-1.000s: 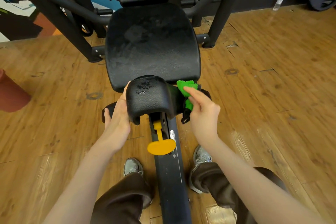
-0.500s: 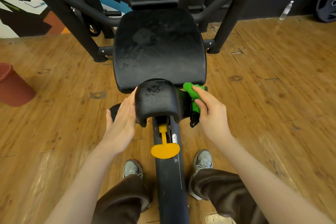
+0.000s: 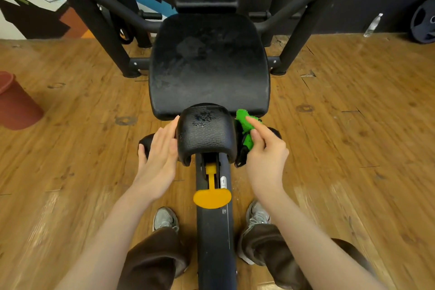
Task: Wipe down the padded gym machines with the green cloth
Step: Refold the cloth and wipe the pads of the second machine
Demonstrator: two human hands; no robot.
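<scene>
A black padded seat of a gym machine fills the middle of the view, with a small black padded block in front of it. My left hand lies flat with straight fingers against the block's left side. My right hand pinches the bunched green cloth against the block's right side. The cloth is partly hidden by my fingers. A yellow adjustment handle sticks out below the block on the machine's black beam.
Wooden floor surrounds the machine. A red bucket stands at the left edge. Black frame legs spread behind the seat. A water bottle and a weight plate sit by the far right wall. My shoes stand either side of the beam.
The view has tilted up slightly. My right hand with the cloth has shifted a little along the block's right side. My left hand stays against the left side.
</scene>
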